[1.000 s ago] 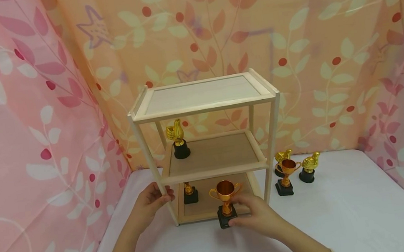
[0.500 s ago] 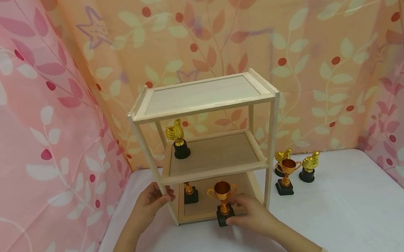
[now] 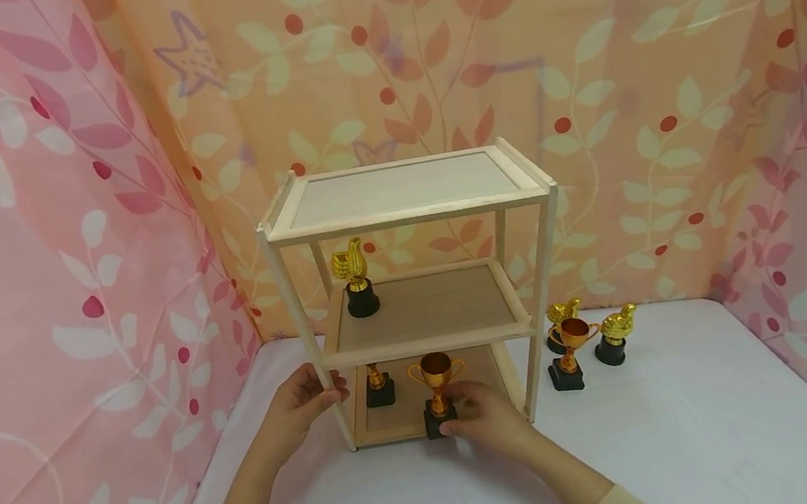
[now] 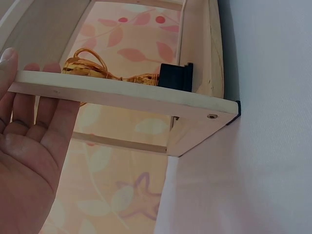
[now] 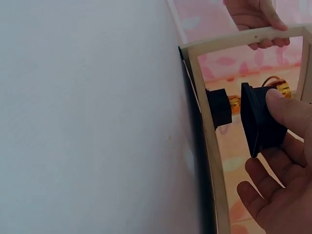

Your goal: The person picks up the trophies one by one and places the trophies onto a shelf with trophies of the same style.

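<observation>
Left hand (image 3: 306, 401) gripped the near left post of the shelf (image 3: 405, 201), fingers wrapped round it. On the bottom tier stood a small trophy (image 3: 378, 384). Right hand (image 3: 486, 418) pinched the black base of the cup trophy (image 3: 438, 393) at that tier's near edge. Three trophies (image 3: 582, 337) stood on the table (image 3: 698, 434), right.

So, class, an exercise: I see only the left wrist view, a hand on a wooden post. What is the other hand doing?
Observer: The right hand pinches the black base of a copper cup trophy at the rack's bottom shelf.
Operator: Is that base set down?
Observer: No; the right wrist view shows it raised, apart from the front rail.
Operator: Any other trophies around?
Observer: Three trophies stand on the table, right of the rack.
</observation>
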`<state>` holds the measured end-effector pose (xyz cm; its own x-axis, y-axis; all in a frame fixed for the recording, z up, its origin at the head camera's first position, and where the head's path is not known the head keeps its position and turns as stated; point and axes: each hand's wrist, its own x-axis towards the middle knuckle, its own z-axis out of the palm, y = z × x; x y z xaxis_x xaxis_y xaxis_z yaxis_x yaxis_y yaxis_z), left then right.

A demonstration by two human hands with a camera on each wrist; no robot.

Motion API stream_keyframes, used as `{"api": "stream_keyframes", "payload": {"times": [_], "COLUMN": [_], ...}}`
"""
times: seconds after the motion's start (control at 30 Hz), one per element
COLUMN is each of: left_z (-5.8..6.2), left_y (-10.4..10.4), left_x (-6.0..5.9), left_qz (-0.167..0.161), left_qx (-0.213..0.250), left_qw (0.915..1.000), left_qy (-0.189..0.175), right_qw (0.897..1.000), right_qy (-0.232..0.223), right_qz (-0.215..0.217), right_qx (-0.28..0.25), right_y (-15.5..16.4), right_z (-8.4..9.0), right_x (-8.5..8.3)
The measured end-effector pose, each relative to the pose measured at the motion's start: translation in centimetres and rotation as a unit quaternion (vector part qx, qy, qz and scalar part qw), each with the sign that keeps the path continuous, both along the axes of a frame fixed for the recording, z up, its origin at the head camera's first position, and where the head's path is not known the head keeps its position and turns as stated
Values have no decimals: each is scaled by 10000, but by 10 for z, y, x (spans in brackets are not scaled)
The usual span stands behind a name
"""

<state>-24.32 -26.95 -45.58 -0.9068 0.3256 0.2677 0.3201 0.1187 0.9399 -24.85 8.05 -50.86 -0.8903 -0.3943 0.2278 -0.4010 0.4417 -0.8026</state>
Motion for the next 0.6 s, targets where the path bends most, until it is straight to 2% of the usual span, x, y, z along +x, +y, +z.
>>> {"api": "stream_keyframes", "payload": {"times": [0.27,0.47,0.6], "left_z": [-1,-1,-2], "left_y": [0,0,-1], "left_x": [-2,-2,-2], "left_qz": [-72,-37,-55], "left_qx": [-37,-42,-4], "left_qw": [10000,10000,9999], "left_qy": [39,50,100], "right_qw": [10000,9987,9979], "right_qy": [15,-313,-360], "right_qz": [-97,-373,-501], "right_qx": [9,179,194], "right_y": [-7,-14,-20], "right_z": [-9,-12,-10], "right_x": [-18,-31,-38]}}
